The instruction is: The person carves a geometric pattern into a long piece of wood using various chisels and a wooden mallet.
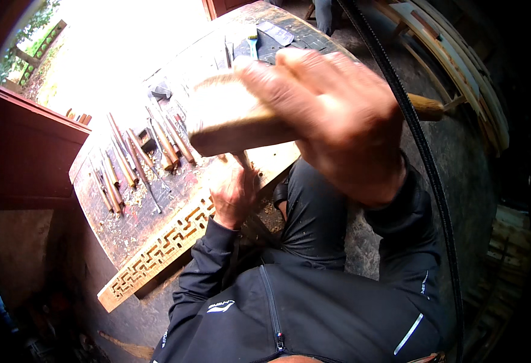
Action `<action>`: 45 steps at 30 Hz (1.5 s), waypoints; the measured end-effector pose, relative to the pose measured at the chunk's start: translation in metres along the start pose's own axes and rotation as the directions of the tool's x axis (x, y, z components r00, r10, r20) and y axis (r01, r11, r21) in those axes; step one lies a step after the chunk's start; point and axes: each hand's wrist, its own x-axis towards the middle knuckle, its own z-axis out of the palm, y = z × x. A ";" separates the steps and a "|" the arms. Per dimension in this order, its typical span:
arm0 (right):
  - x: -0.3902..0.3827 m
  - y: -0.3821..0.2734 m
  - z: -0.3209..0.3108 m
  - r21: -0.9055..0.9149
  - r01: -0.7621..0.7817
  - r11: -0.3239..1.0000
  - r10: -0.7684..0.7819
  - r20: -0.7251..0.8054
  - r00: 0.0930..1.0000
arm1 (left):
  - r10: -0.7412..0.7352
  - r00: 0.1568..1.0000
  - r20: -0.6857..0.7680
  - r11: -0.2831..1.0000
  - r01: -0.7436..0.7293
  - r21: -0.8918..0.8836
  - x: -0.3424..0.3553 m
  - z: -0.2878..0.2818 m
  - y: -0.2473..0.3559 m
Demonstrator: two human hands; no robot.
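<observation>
The right hand (pixel 338 121) is up close to the camera, fingers clenched around the handle of a blocky pale wooden mallet (pixel 235 115). The mallet's head hangs above the bench, and the brown end of its handle (pixel 426 106) sticks out past the hand on the far side. The whole of it looks blurred.

Below the mallet head, the left hand (pixel 232 190) is wrapped around a slim chisel (pixel 241 160) with fingers closed on it. Only a short dark stretch of the tool shows above the fist, standing roughly upright just under the mallet. Its tip is hidden, so I cannot tell exactly where it meets the wood.

The hand rests on a long pale wooden panel pierced with an angular fretwork pattern (pixel 156 254), which lies along the near edge of the worn, dusty wooden bench (pixel 126 224). Shavings lie scattered around it.

Further back on the bench, a row of wooden-handled carving chisels (pixel 132 163) lies side by side, well apart from the hands. A small blue-handled brush (pixel 252 43) sits at the far end.

The person wears a black zipped jacket (pixel 314 308) and dark trousers.
</observation>
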 end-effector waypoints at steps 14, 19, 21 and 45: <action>-0.028 0.009 -0.007 0.243 -0.209 0.947 0.206 0.036 0.978 | -0.210 0.977 -0.019 0.941 0.197 -0.275 0.008 -0.013 0.007; -0.022 0.009 -0.007 0.211 -0.216 0.953 0.209 0.056 0.976 | -0.253 0.967 -0.036 0.913 0.227 -0.339 0.010 -0.014 0.008; -0.023 0.009 -0.006 0.211 -0.221 0.952 0.211 0.067 0.975 | -0.244 0.969 -0.047 0.916 0.214 -0.339 0.011 -0.014 0.010; 0.001 -0.014 -0.008 0.289 -0.226 0.930 0.207 0.096 0.974 | -0.229 0.972 -0.047 0.918 0.199 -0.344 0.004 -0.008 0.003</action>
